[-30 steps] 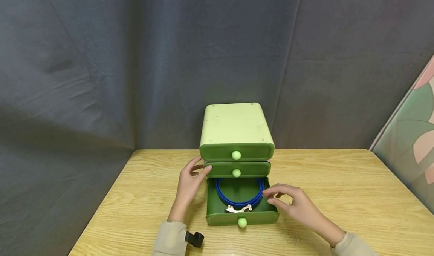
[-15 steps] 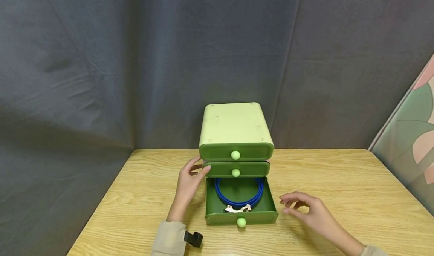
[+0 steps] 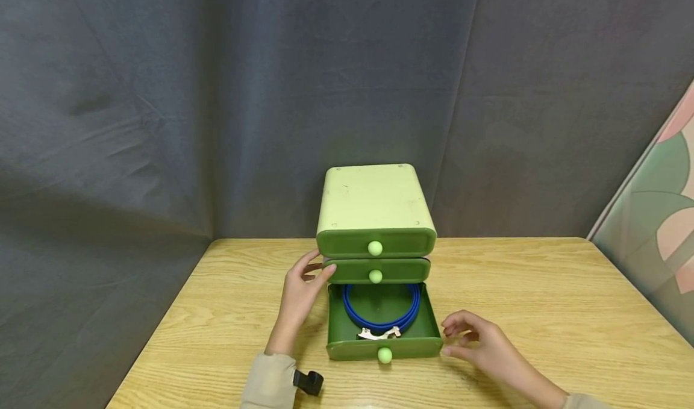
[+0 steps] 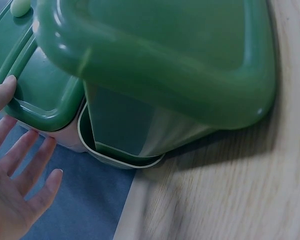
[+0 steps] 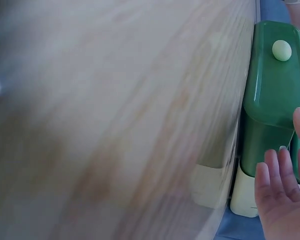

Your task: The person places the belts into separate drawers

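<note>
A small cabinet [image 3: 376, 198] with a pale green top and green drawers stands at the table's back. Its bottom drawer [image 3: 347, 350] is pulled out. Inside lies a coiled blue belt [image 3: 416, 309], its metal buckle [image 3: 379, 334] toward the drawer front. The middle drawer [image 3: 352, 271] sticks out slightly beneath the top one. My left hand [image 3: 297, 294] rests its thumb on that drawer's left edge, with the other fingers extended along the cabinet's side. At the bottom drawer's front right corner, my right hand [image 3: 482, 343] is loosely curled and holds nothing; the right wrist view shows its fingers beside the drawer wall.
The wooden table [image 3: 542, 300] extends on both sides of the cabinet. Behind it hangs a grey curtain [image 3: 347, 84]. A panel with pink and green shapes [image 3: 667, 204] leans at the right. A black strap device [image 3: 309, 383] is on the left sleeve.
My right hand has left the belt, moved out to the right of the drawer, then come back slightly toward its front corner. The left hand stays on the cabinet.
</note>
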The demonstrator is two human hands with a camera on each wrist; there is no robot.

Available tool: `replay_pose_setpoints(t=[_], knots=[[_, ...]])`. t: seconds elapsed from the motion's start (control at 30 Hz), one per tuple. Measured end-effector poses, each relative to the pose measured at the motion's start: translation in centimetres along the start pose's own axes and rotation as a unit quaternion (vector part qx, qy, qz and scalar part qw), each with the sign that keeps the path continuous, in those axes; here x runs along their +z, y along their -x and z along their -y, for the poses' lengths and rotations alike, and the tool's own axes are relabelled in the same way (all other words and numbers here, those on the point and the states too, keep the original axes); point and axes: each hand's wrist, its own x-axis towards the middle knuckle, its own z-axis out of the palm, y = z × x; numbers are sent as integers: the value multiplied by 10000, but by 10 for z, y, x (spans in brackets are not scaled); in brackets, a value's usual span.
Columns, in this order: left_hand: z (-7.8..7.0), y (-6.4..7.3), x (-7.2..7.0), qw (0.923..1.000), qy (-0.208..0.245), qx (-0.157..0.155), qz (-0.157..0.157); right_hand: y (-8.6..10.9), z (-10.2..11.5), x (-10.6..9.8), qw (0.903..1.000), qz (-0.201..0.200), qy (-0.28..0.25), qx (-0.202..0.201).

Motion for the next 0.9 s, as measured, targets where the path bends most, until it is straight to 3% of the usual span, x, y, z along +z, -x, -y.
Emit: replay_pose_setpoints(t=[0.33,0.6,0.9], knots=[[0,-1,0,10000,64,2,18,-7,5,7,9979,390,-169,485],[0,-1,2,10000,44,8,24,-10,11,10,9977,197,-50,652],[0,-2,1,9999,79,-96,17,-17,18,10,9922,257,-195,1208]])
